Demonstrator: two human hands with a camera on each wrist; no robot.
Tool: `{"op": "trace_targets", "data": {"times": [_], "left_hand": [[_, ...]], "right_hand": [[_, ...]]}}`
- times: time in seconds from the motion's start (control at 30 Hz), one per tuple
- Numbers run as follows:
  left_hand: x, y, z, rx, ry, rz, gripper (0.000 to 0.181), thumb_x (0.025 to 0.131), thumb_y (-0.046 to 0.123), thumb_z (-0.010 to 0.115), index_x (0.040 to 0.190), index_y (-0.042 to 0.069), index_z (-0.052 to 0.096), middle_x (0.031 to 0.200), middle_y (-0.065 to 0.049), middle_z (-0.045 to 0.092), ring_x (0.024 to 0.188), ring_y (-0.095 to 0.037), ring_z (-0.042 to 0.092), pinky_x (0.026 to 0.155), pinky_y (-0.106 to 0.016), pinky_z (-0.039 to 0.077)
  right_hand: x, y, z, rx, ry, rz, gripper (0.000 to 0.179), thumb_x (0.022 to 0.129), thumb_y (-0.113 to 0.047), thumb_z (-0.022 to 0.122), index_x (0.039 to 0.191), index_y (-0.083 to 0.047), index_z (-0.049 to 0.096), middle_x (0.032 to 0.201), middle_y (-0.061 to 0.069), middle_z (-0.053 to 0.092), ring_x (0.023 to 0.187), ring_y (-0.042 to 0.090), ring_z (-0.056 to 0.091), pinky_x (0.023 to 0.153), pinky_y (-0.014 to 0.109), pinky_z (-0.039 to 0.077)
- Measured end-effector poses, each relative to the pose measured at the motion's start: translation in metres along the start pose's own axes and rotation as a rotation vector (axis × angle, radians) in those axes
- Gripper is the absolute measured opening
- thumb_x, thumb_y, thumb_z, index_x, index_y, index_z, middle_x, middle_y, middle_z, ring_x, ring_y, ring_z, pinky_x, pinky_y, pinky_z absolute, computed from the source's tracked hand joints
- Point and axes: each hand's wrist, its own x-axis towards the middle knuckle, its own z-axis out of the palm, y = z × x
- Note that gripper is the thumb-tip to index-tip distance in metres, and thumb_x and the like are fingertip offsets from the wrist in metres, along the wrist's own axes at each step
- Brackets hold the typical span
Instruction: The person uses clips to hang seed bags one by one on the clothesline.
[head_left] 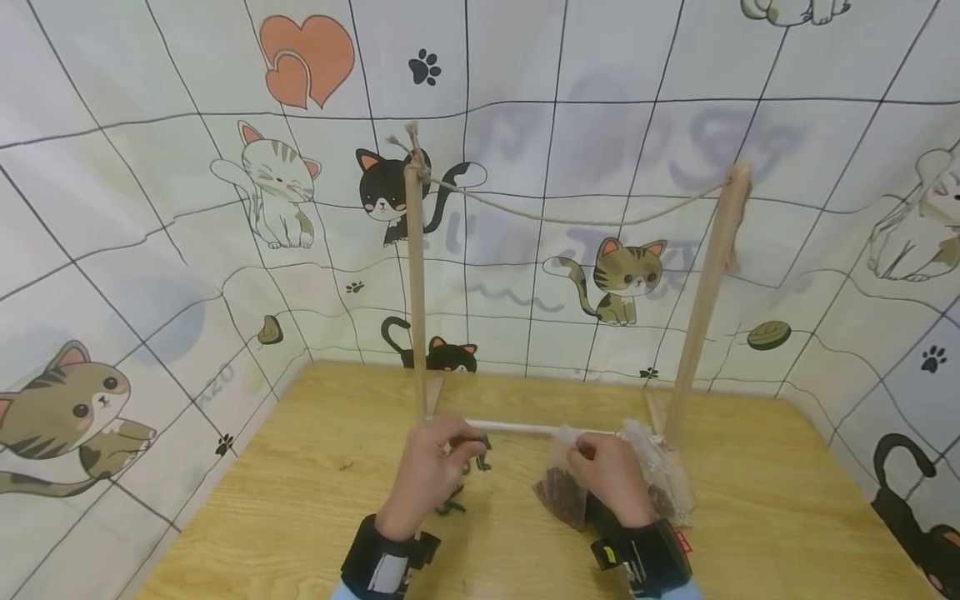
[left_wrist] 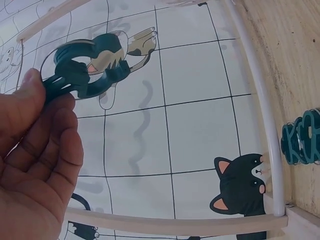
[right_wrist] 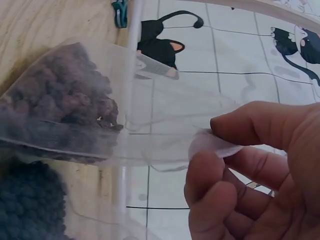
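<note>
Black wrist straps [head_left: 363, 554] nearest you, before the pale wooden frame [head_left: 703, 308], your left hand [head_left: 431, 467] pinches a teal plastic clip [left_wrist: 75, 75], your right hand [head_left: 617, 482] a clear, brown-filled plastic bag [right_wrist: 70, 100]; keep its top flat.

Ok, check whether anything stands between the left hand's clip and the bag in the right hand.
Nothing visible does: only open space over the table separates the green clip in the left hand from the bag in the right hand.
</note>
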Motion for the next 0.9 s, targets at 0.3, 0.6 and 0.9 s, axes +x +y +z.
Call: {"op": "trace_targets", "data": {"times": [0.3, 0.6, 0.9], "left_hand": [[0.009, 0.0, -0.018, 0.05, 0.022, 0.053, 0.017, 0.078, -0.004, 0.082, 0.086, 0.008, 0.073, 0.075, 0.001, 0.07, 0.066, -0.007, 0.059, 0.057, -0.021, 0.05], [0.065, 0.012, -0.048, 0.03, 0.034, 0.205, 0.017, 0.079, -0.008, 0.082, 0.087, 0.003, 0.071, 0.079, -0.006, 0.071, 0.065, -0.014, 0.062, 0.058, -0.023, 0.051], [0.135, 0.035, -0.084, 0.022, 0.066, 0.15, 0.01, 0.081, -0.005, 0.083, 0.089, -0.001, 0.077, 0.082, -0.011, 0.076, 0.066, -0.018, 0.063, 0.064, -0.022, 0.049]], "right_hand": [[0.0, -0.01, -0.009, 0.098, -0.072, 0.004, 0.021, 0.094, -0.012, 0.074, 0.074, -0.014, 0.069, 0.061, -0.007, 0.056, 0.053, 0.007, 0.046, 0.052, 0.024, 0.039], [0.026, -0.02, -0.019, 0.297, -0.096, -0.151, 0.016, 0.097, -0.014, 0.072, 0.082, -0.009, 0.069, 0.066, 0.005, 0.061, 0.055, 0.01, 0.055, 0.049, 0.024, 0.048], [0.062, -0.056, -0.034, 0.44, -0.026, -0.343, 0.013, 0.097, -0.01, 0.072, 0.084, -0.008, 0.07, 0.065, 0.004, 0.063, 0.055, 0.014, 0.058, 0.051, 0.026, 0.05]]}}
